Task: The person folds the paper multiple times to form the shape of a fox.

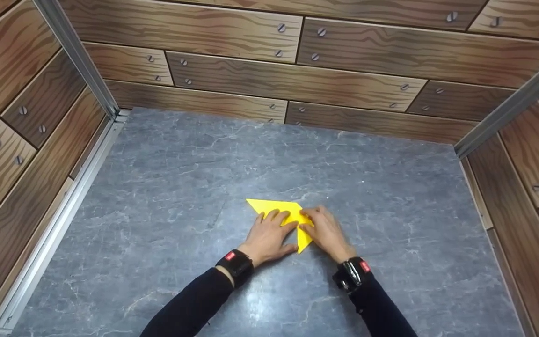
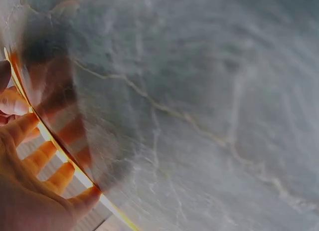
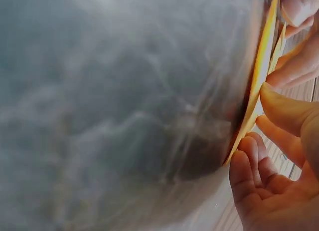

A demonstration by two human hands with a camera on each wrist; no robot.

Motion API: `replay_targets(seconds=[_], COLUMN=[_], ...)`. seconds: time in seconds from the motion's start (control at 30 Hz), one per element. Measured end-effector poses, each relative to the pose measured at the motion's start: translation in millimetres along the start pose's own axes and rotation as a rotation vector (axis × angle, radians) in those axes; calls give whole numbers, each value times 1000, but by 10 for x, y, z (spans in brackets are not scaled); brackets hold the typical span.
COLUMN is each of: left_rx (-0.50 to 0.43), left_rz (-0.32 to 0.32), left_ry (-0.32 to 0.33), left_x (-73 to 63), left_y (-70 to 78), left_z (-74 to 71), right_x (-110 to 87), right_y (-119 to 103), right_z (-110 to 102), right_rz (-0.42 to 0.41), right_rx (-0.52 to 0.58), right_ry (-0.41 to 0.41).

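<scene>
A piece of folded yellow paper point(image 1: 293, 208) lies on the grey marbled tabletop, its pointed left corner and a lower tip showing between my hands. My left hand point(image 1: 269, 236) rests on it with fingers spread, pressing from above; the thumb reaches toward the lower tip. From the right, my right hand point(image 1: 328, 229) touches the paper's right part with bent fingers and thumb. In the left wrist view the left fingertips point(image 2: 62, 173) meet the paper's thin edge. The right wrist view shows the right thumb and fingers point(image 3: 279, 111) against a slightly raised layered edge. Both hands hide part of the paper.
The grey marbled tabletop point(image 1: 180, 187) spreads around the hands. Wood-plank-patterned panels point(image 1: 232, 79) enclose it at the back, left and right, with metal corner posts point(image 1: 77, 56). Black bands point(image 1: 236, 267) circle both wrists.
</scene>
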State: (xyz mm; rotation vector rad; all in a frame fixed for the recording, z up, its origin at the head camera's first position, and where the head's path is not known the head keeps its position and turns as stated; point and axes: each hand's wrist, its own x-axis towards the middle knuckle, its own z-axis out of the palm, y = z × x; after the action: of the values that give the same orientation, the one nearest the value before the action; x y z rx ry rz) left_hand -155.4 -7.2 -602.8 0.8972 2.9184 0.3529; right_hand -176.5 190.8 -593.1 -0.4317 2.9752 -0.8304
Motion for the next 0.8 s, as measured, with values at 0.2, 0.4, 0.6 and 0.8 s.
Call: replay_targets(seconds=[0.2, 0.4, 0.6, 0.8], left_rx=[-33, -130, -143, -102], left_rz=[-23, -124, -280, -344], left_ry=[-2, 104, 124, 100], left_x=[-17, 73, 160, 170], left_y=[-4, -145, -389, -524], left_z=[-14, -59, -196, -256], right_x=[-38, -29, -7, 68], right_y=[-22, -23, -23, -56], right_z=[-8, -59, -61, -90], right_rz=[-20, 12, 42, 85], right_rx=[-28, -7, -7, -37], right_ry=[-30, -71, -104, -188])
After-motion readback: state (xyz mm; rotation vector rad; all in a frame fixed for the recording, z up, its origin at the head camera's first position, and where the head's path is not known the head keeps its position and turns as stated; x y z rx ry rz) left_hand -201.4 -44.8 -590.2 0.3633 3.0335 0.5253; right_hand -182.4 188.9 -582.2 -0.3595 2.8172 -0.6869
